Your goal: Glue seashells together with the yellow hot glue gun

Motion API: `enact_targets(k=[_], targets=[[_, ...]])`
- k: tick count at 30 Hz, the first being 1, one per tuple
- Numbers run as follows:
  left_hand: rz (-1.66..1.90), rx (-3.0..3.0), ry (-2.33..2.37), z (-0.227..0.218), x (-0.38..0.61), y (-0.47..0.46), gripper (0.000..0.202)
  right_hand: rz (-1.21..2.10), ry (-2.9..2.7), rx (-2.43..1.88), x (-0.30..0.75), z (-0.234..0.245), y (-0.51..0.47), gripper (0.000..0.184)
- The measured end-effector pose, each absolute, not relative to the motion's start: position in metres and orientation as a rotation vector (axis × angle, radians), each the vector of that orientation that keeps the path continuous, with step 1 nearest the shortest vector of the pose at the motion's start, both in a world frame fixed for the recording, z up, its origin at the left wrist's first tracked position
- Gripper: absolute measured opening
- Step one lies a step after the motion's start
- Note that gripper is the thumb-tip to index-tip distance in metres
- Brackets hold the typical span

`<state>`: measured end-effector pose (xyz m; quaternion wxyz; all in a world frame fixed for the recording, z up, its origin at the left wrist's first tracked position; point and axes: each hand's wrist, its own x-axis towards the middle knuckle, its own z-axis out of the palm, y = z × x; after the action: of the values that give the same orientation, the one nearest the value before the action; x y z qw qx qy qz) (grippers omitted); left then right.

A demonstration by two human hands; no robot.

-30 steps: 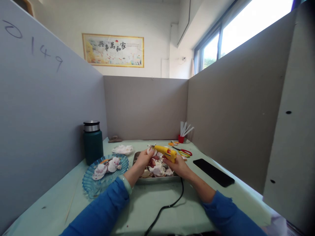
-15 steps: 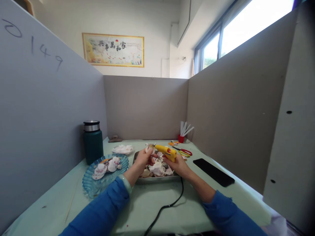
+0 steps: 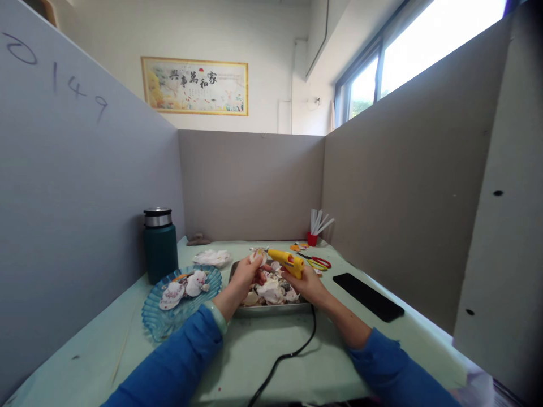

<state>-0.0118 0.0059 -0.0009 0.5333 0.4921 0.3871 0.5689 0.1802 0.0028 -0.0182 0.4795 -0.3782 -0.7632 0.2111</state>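
My left hand point(image 3: 242, 279) is closed on a small pale shell point(image 3: 257, 257), raised over a metal tray point(image 3: 271, 308) heaped with several shells. In my right hand point(image 3: 309, 285) is a yellow glue gun point(image 3: 287, 262), gripped by its handle. Its nozzle points left and sits right at the shell. The gun's black cord point(image 3: 288, 353) runs down across the table toward me.
A blue glass plate point(image 3: 161, 323) with shells lies at the left, a dark green flask point(image 3: 160, 245) behind it. A black phone point(image 3: 367, 297), red-handled scissors point(image 3: 319, 262) and a red cup of white sticks point(image 3: 313, 236) are at the right. Grey partitions wall in three sides.
My left hand has lifted the shell slightly and turned it against the glue gun's nozzle. The right hand and gun have barely shifted.
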Motion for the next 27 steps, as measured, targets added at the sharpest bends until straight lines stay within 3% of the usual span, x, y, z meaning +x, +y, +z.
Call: enact_targets(k=[27], targets=[[1.328,1.215,0.925,-0.0008,-0.0122,0.003,0.029,0.532,-1.823,-0.833,0.1808,-0.0212,0.0045,0.033]])
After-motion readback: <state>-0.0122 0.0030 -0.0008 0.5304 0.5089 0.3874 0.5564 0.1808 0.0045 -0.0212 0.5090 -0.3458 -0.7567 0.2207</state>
